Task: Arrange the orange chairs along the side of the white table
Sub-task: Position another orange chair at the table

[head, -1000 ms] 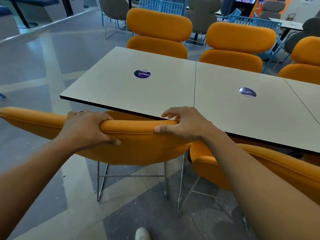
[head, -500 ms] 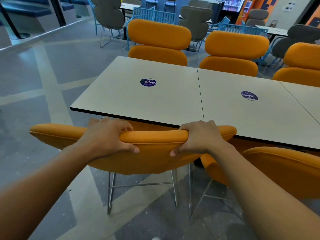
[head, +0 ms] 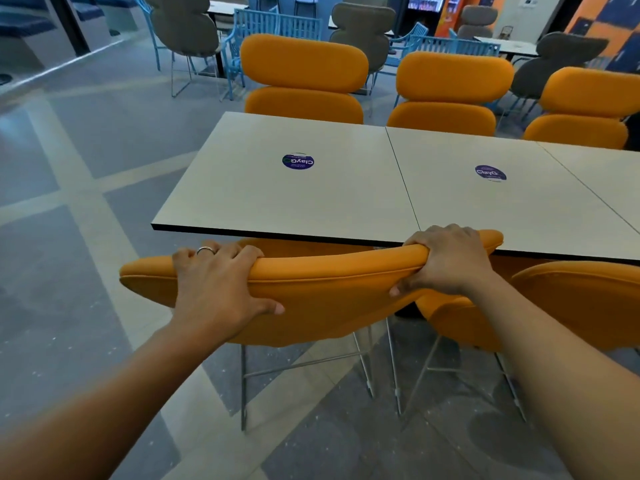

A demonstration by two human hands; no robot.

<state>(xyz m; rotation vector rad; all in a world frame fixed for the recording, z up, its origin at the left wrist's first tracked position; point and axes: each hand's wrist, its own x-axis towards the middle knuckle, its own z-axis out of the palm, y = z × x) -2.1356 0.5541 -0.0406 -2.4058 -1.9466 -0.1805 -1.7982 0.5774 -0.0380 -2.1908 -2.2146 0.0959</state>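
We see the left hand (head: 221,289) and the right hand (head: 446,265) both clamped over the top edge of the orange chair (head: 329,292), thumbs on our side; it stands at the white tabletop's (head: 311,202) near edge, seat tucked under; a second chair (head: 588,299) stands just beside it on the right.

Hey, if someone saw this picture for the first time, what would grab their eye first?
First, the left hand and right hand gripping the top edge of the near orange chair, pushed up to the near side of the white table. Next, the row of orange chairs along the table's far side, and the round purple stickers on the tabletop.
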